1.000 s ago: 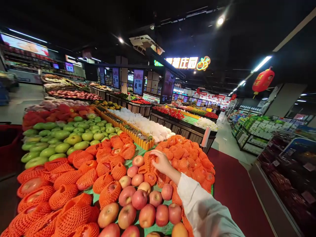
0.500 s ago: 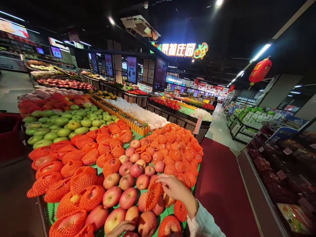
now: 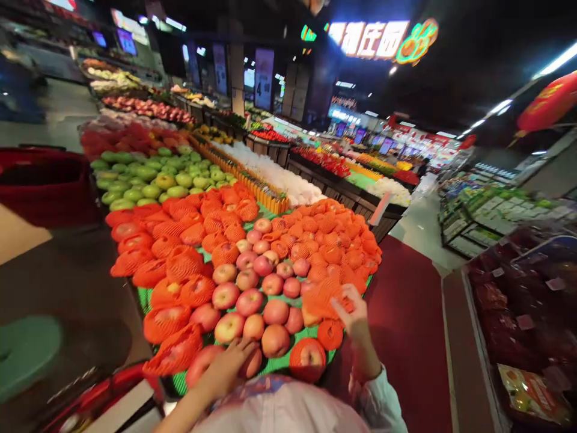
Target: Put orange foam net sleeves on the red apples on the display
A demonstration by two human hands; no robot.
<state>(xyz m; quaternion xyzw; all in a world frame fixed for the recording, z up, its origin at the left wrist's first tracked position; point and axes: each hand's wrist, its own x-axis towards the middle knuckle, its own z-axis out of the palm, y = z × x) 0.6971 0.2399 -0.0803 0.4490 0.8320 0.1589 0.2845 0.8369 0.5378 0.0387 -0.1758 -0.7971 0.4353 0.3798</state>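
I stand at a fruit display (image 3: pixel 270 363) lined with green matting, piled with red apples, many in orange foam net sleeves. My right hand (image 3: pixel 354 313) is raised over the display's near right corner and pinches an empty orange foam net sleeve (image 3: pixel 322 299). My left hand (image 3: pixel 228 364) rests on a bare red apple (image 3: pixel 250 364) at the front edge; its fingers curl over the fruit. Bare apples such as one (image 3: pixel 276 311) lie between the two hands. A sleeved apple (image 3: pixel 308 356) sits just below my right hand.
Green apples (image 3: pixel 148 180) lie beyond the sleeved ones. A red shopping basket (image 3: pixel 45 180) stands at the left, another red basket edge (image 3: pixel 99 391) at bottom left. A red carpeted aisle (image 3: pixel 410 337) runs on the right beside a shelf (image 3: pixel 518 313). More produce stands (image 3: pixel 342 180) fill the back.
My right hand has pulled back from the far apples toward me with the net sleeve in it. My left hand has come into view onto an apple. The camera has tilted down.
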